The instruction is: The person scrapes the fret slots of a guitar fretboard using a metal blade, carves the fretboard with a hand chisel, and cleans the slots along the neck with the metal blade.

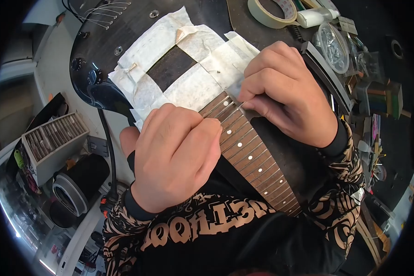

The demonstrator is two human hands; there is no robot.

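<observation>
Two bare hands work close together over the rosewood-coloured fretboard (272,178) of an electric guitar (103,34), which lies across the person's lap area, in front of a black sweatshirt (267,248) with tan lettering. The left hand (175,156) is curled, its fingers bunched at one edge of the board; its fingertips are hidden, so I cannot tell whether it grips anything. The right hand (290,94) brings thumb and forefinger together at the opposite edge, beside a fret; whether a thin wire is pinched there, I cannot tell. White inlay dots (239,144) run along the board between metal frets.

Beyond, pale masking tape (154,41) covers the dark body around a bare rectangle, with control knobs (95,76) near its rim. Farther off stand a tape roll (257,17), a white bottle (313,17) and a clear tub (332,48) of small parts.
</observation>
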